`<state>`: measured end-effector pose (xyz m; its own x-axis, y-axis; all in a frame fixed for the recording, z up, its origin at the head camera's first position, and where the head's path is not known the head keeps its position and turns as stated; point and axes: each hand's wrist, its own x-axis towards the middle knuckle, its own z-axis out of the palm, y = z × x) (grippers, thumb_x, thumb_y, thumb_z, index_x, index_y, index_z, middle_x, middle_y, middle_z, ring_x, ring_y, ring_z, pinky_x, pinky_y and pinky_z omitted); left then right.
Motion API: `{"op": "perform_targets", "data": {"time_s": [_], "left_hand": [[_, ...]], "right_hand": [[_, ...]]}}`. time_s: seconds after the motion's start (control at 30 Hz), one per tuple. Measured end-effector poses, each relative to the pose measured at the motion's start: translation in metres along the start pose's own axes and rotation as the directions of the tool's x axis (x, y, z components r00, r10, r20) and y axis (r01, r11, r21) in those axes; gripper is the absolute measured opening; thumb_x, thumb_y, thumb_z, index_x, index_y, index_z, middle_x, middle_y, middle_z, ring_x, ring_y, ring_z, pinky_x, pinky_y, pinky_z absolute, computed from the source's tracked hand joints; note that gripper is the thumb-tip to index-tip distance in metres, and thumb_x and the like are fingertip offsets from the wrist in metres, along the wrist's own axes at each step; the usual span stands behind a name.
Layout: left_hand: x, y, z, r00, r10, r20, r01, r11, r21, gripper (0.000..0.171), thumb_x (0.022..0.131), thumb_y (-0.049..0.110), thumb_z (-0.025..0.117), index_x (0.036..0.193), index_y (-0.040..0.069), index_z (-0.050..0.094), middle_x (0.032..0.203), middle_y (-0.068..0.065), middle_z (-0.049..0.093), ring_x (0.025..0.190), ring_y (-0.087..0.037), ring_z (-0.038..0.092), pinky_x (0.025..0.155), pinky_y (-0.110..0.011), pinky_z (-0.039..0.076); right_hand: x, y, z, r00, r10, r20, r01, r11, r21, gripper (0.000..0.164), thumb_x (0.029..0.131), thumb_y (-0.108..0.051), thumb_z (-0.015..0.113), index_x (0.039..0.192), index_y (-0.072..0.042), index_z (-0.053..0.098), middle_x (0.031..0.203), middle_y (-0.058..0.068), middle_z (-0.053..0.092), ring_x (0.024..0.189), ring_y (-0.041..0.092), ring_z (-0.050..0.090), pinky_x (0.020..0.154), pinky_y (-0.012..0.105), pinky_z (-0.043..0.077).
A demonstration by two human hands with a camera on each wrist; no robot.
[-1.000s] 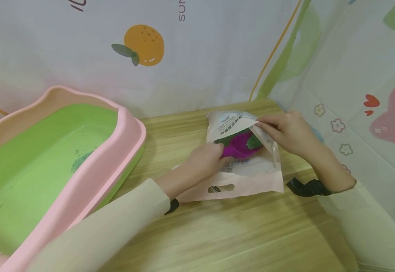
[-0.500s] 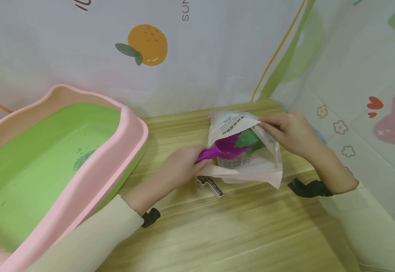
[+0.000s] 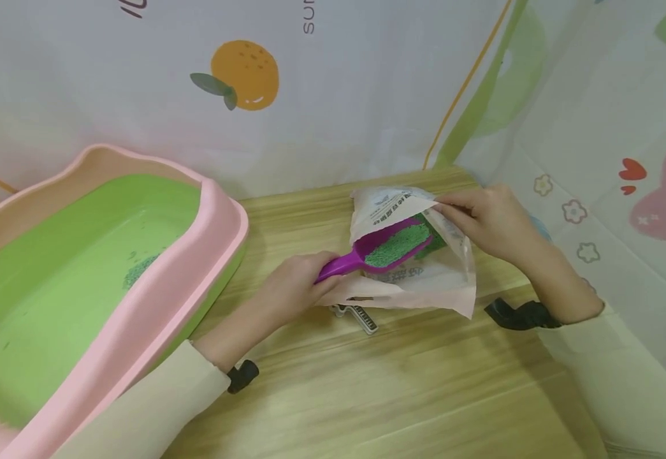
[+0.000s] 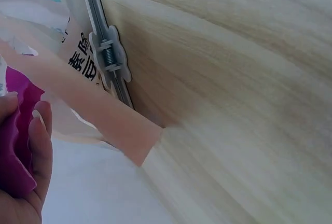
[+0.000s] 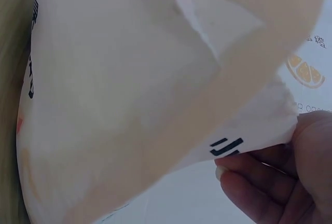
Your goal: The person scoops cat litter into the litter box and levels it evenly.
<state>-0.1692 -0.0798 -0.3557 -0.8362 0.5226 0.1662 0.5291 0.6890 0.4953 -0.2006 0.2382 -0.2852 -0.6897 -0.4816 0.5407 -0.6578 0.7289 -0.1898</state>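
My left hand (image 3: 295,284) grips the handle of a purple scoop (image 3: 342,265), its fingers wrapped round it in the left wrist view. Green granules (image 3: 398,247) fill the scoop, which lies level at the mouth of a pale printed plastic bag (image 3: 441,280). My right hand (image 3: 484,220) pinches the bag's upper edge and holds the opening apart; in the right wrist view the fingers (image 5: 259,182) are bent at that edge. More green granules show inside the bag behind the scoop.
A green litter box (image 3: 63,299) with a pink rim (image 3: 220,217) stands at the left, a small heap of granules (image 3: 137,271) in it. A bag clip (image 3: 361,319) lies on the wooden table (image 3: 390,395) under the bag's front edge. Printed curtains (image 3: 333,95) hang behind.
My left hand has drawn the scoop back left, out of the bag's depth, and levelled it with granules in it. The bag's front flap shifted, exposing the clip. My right hand stays put.
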Motion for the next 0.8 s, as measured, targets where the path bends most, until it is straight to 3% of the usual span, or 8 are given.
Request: {"op": "perform_targets", "data": {"time_s": [0.4, 0.8], "left_hand": [[-0.012, -0.009, 0.0, 0.999, 0.024, 0.021, -0.023, 0.998, -0.059, 0.029, 0.099, 0.024, 0.066, 0.124, 0.009, 0.066, 0.086, 0.0, 0.068, 0.07, -0.011, 0.056, 0.064, -0.025, 0.049], [-0.018, -0.014, 0.001, 0.998, 0.048, -0.03, -0.05, 0.996, -0.077, 0.035, 0.098, 0.025, 0.068, 0.127, 0.007, 0.065, 0.097, -0.004, 0.072, 0.074, -0.012, 0.06, 0.067, -0.026, 0.052]], "right_hand": [[0.002, 0.0, -0.001, 1.0, 0.028, 0.012, -0.028, 0.999, 0.016, 0.014, 0.09, -0.004, 0.074, 0.102, 0.001, 0.079, 0.089, 0.017, 0.078, 0.059, 0.011, 0.056, 0.052, 0.01, 0.034], [0.003, 0.002, -0.002, 0.999, 0.036, 0.006, -0.036, 0.999, 0.004, 0.011, 0.09, -0.005, 0.075, 0.099, 0.0, 0.079, 0.085, 0.015, 0.078, 0.057, 0.01, 0.052, 0.052, 0.011, 0.032]]}}
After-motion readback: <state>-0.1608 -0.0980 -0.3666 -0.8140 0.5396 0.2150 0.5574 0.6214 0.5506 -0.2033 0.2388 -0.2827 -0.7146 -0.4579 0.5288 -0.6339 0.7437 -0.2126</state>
